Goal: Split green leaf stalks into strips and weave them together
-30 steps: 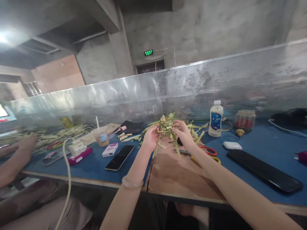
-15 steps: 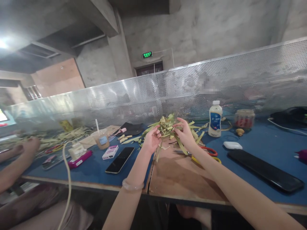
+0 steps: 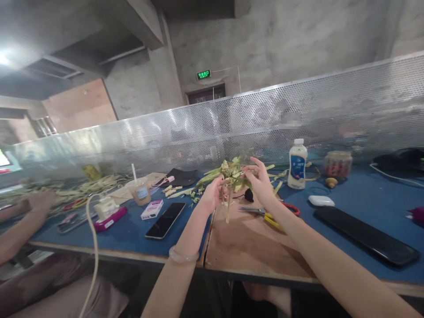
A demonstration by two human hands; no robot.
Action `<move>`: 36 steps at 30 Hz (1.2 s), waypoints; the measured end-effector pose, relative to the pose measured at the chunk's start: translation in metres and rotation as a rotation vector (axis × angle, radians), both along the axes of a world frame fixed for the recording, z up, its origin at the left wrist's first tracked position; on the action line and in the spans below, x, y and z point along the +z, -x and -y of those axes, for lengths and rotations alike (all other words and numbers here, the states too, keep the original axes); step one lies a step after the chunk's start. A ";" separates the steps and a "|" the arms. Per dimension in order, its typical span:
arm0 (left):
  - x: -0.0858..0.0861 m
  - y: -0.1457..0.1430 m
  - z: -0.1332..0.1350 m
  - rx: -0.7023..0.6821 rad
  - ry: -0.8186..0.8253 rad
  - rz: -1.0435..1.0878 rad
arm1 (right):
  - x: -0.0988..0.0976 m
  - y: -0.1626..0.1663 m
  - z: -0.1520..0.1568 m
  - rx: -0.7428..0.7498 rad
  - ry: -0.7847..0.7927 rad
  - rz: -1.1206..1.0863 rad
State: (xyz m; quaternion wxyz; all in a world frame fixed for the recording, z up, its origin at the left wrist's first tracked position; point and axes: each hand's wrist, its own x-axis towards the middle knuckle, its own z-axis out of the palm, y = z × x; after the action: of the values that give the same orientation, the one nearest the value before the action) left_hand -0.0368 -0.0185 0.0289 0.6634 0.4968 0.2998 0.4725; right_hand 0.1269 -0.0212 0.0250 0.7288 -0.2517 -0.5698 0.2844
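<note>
A bundle of pale green, leaf-like strips (image 3: 234, 170) is between my hands, with loose ends sticking out several ways. My left hand (image 3: 213, 196) has its fingers curled round the lower left of the bundle, and one strip hangs down beneath it. At the bundle's right side, my right hand (image 3: 260, 180) pinches strips between thumb and fingers, one finger raised. What lies between the fingertips is partly hidden. Scissors (image 3: 255, 211) with red and yellow handles lie below my right wrist, partly covered by my forearm. Near them sits a small black thing (image 3: 248, 195).
A brown board (image 3: 245, 247) covers the table before me. Right are a bottle (image 3: 297, 165), a jar (image 3: 337, 165), a white case (image 3: 321, 201) and a long black case (image 3: 366, 236). Left are a phone (image 3: 165, 220), a small box (image 3: 152, 209), a drink cup (image 3: 141, 193) and a co-worker's arms (image 3: 26, 221).
My right hand has shifted slightly up and right. The strip that lay across the scissors has moved off them, and the small black thing now shows.
</note>
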 end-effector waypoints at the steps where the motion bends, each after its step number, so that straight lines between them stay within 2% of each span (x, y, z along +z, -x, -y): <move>1: -0.001 -0.001 0.000 -0.027 -0.013 -0.030 | 0.000 0.000 0.000 -0.013 -0.001 0.020; 4: -0.005 -0.005 0.000 -0.026 -0.077 -0.048 | -0.001 -0.001 0.002 -0.096 -0.028 0.151; 8: -0.008 -0.006 -0.003 0.092 -0.162 0.028 | -0.001 0.001 0.008 -0.242 -0.143 0.374; 13: -0.007 -0.003 -0.009 0.236 -0.163 0.082 | -0.005 0.007 0.013 -0.584 -0.281 0.601; 16: -0.006 -0.001 -0.011 0.298 -0.156 0.112 | -0.010 0.011 0.013 -0.746 -0.297 0.679; 18: -0.006 -0.001 -0.011 0.324 -0.151 0.123 | -0.014 0.012 0.012 -0.725 -0.282 0.705; 21: -0.003 -0.002 -0.009 0.346 -0.128 0.123 | -0.019 0.015 0.011 -0.607 -0.176 0.700; 23: -0.002 -0.003 -0.007 0.355 -0.117 0.119 | -0.021 0.017 0.010 -0.583 -0.090 0.673; 26: -0.001 -0.003 -0.006 0.353 -0.108 0.124 | -0.022 0.018 0.009 -0.536 -0.057 0.608; 32: -0.008 -0.003 -0.006 0.133 -0.010 0.033 | -0.015 0.017 0.005 -0.383 -0.145 0.460; 36: -0.010 -0.004 -0.003 -0.006 0.018 -0.057 | -0.009 0.014 0.005 -0.279 -0.082 0.339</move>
State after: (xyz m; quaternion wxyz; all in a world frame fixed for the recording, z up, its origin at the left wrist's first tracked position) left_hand -0.0329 -0.0154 0.0191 0.6605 0.5051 0.3212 0.4533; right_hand 0.1131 -0.0258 0.0158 0.6646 -0.3425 -0.6548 0.1108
